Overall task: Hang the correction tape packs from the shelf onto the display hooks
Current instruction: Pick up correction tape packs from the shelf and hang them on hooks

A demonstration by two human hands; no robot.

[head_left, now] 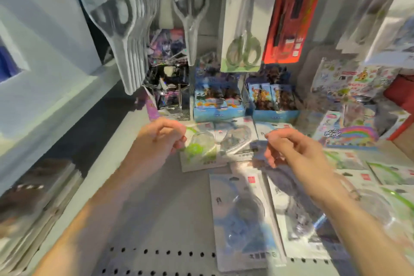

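Both hands, left hand [164, 135] and right hand [289, 148], are hovering curled, each grip unclear through blur; reaching hastily risks scattering the correction tape packs [201, 148] across the shelf [156, 208].

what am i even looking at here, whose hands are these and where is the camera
There is no machine here. A person wears one wide camera on the head, looking down at their own two bare hands. The left hand pinches the edge of a green correction tape pack. The right hand hovers with curled fingers; blur hides whether it holds anything. More packs lie flat on the white shelf. Packaged scissors hang above, and boxes of card packs stand behind.
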